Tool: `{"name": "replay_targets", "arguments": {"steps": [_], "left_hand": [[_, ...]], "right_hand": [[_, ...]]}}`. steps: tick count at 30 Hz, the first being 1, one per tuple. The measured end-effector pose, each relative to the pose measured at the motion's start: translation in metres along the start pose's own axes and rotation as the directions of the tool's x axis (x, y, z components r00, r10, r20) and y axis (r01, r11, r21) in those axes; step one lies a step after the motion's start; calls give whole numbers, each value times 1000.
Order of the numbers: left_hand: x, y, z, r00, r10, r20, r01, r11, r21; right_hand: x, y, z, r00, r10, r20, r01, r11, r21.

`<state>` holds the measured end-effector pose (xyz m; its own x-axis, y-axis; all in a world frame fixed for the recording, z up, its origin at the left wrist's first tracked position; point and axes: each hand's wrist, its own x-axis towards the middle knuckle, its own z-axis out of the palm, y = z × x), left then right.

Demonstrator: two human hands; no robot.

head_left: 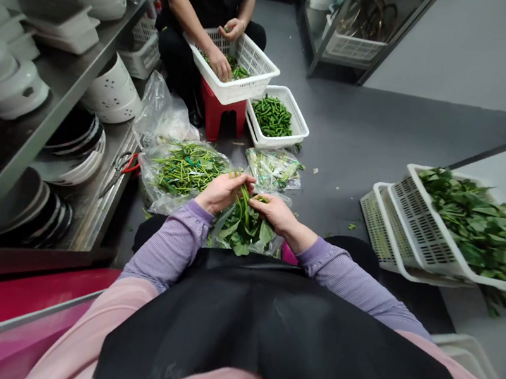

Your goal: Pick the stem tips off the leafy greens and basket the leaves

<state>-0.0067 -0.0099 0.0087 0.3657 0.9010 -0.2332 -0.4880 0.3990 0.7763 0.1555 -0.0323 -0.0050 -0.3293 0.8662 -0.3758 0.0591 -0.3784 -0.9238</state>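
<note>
Just above my lap, my left hand [224, 193] is closed around the stems of some leafy greens [245, 204]. My right hand [277, 212] pinches the same greens from the other side, its fingertips close to the left ones. Dark leaves [246, 232] hang or lie below both hands; whether they all belong to the held stems I cannot tell. Beyond my left hand, a clear plastic bag [149, 195] lies open with a heap of cut green stems [189, 166]. Another bag of pale and green pieces [275, 169] lies on the floor past my hands.
Across from me a person [204, 15] works over a white basket [252, 90] on a red stool [214, 113]. Green peppers [273, 117] fill a basket beside it. Stacked baskets [438, 232] of leafy greens stand at right. Red-handled scissors [119, 169] lie on the left shelf among dishes.
</note>
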Motion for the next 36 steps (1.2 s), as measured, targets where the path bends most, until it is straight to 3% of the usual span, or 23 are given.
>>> {"name": "replay_targets", "arguments": {"steps": [3, 5, 9, 14, 19, 23, 28, 32, 36], "left_hand": [[-2, 1, -2, 997, -3, -74, 13, 990, 140], [-2, -1, 0, 998, -24, -55, 33, 985, 170], [-1, -9, 4, 999, -45, 28, 40, 987, 157], [-1, -16, 8, 998, -62, -1, 62, 992, 113], [-1, -16, 7, 996, -77, -41, 80, 994, 77], [2, -14, 3, 996, -10, -88, 17, 996, 84], [2, -13, 5, 999, 14, -37, -10, 995, 98], [3, -17, 6, 996, 63, -55, -54, 988, 147], [1, -23, 11, 961, 245, -131, -200, 937, 285]], "right_hand": [[0, 1, -6, 1000, -18, -24, 17, 1000, -25], [2, -1, -8, 996, -83, -44, 79, 994, -77], [4, -6, -7, 974, -200, -103, 177, 964, -199], [5, -6, 1, 936, -306, -173, 258, 932, -253], [7, -4, 3, 932, -336, -137, 291, 918, -271], [9, -6, -3, 976, -205, -72, 186, 960, -209], [8, -7, -7, 998, -39, 45, 42, 998, -55], [11, -4, -7, 997, -15, 71, 14, 1000, 18], [22, -3, 3, 1000, 6, -18, -2, 982, 191]]}}
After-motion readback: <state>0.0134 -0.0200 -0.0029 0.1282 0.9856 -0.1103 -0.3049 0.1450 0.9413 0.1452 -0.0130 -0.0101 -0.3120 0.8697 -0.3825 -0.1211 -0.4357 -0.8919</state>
